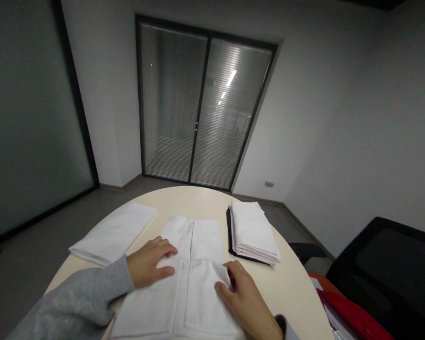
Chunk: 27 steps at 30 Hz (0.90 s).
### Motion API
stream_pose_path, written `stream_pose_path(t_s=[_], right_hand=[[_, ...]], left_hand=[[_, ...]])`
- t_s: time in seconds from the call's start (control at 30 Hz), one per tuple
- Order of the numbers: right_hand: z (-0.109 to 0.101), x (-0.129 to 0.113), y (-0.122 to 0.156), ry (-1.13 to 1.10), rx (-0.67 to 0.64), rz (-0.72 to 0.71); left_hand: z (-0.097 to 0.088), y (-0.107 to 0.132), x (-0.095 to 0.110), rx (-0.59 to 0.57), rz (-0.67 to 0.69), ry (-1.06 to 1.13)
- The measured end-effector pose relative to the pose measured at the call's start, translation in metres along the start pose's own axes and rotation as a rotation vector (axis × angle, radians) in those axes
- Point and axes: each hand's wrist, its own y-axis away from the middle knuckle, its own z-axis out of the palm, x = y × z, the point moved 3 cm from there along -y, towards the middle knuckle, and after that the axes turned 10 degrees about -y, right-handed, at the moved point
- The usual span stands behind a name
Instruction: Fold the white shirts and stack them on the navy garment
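A white cloth garment (194, 278) lies spread flat on the round cream table (184, 200) in front of me. My left hand (150, 262), in a grey sleeve, rests flat on the cloth's left side with its fingers stretched toward the middle seam. My right hand (246, 300) lies on the cloth's right side, fingers curled and pinching a raised fold of the fabric near the middle.
A stack of folded white cloths (253, 231) on a dark piece sits at the table's right. A single folded white cloth (115, 231) lies at the left. A black chair (389, 264) and red items (350, 316) stand at the right. A blinded glass door (201, 108) is behind.
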Motion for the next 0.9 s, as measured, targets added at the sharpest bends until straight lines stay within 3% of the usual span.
stream_pose_path(t_s=[0.13, 0.23, 0.4, 0.53, 0.67, 0.73, 0.8, 0.9], right_hand=[[-0.003, 0.008, -0.003, -0.170, 0.022, -0.094], [0.000, 0.014, -0.002, -0.275, -0.047, -0.040], [0.012, 0.018, -0.005, -0.354, -0.027, 0.003], [0.016, 0.014, -0.032, -0.272, -0.003, -0.068], [0.003, -0.007, -0.054, -0.239, 0.145, -0.168], [-0.005, -0.021, -0.047, -0.234, 0.179, -0.228], [-0.011, -0.032, -0.026, -0.207, 0.173, -0.345], [-0.012, -0.035, 0.021, -0.129, 0.095, -0.614]], left_hand=[[-0.007, 0.002, 0.002, -0.080, -0.069, 0.038], [-0.012, 0.005, -0.002, -0.141, -0.119, 0.053], [-0.019, -0.005, -0.006, -0.256, -0.097, 0.114], [-0.040, -0.045, -0.004, -0.071, -0.057, 0.034], [-0.079, -0.067, 0.006, 0.141, -0.045, -0.033], [-0.101, -0.055, 0.018, 0.242, 0.002, -0.063], [-0.117, -0.024, 0.034, 0.300, 0.054, -0.081], [-0.115, 0.044, 0.058, 0.277, 0.116, -0.085]])
